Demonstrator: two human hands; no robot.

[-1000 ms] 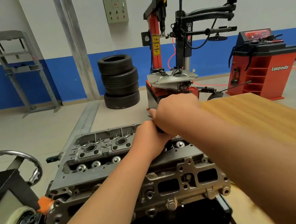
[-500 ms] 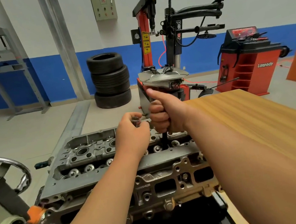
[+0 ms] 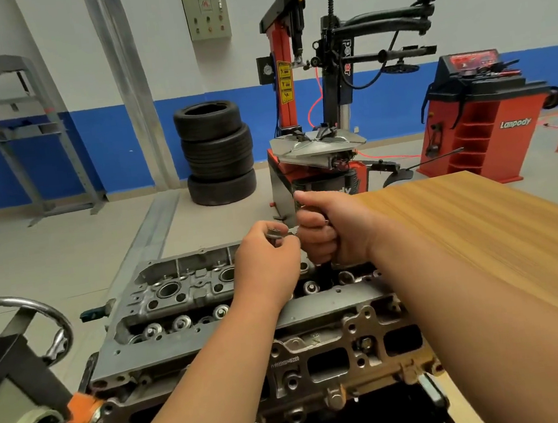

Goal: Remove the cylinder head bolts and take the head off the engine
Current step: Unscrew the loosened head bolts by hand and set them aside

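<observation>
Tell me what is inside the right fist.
The right hand is closed around a dark tool handle that runs down into the cylinder head. The handle's top and the tip in the head are hidden.

A wooden table (image 3: pixel 479 231) stands bare at the right; three stacked tyres (image 3: pixel 216 152) rest on the floor (image 3: pixel 51 256).

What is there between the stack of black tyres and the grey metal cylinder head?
In the head view, only bare beige floor lies between the stack of black tyres and the grey metal cylinder head.
</observation>
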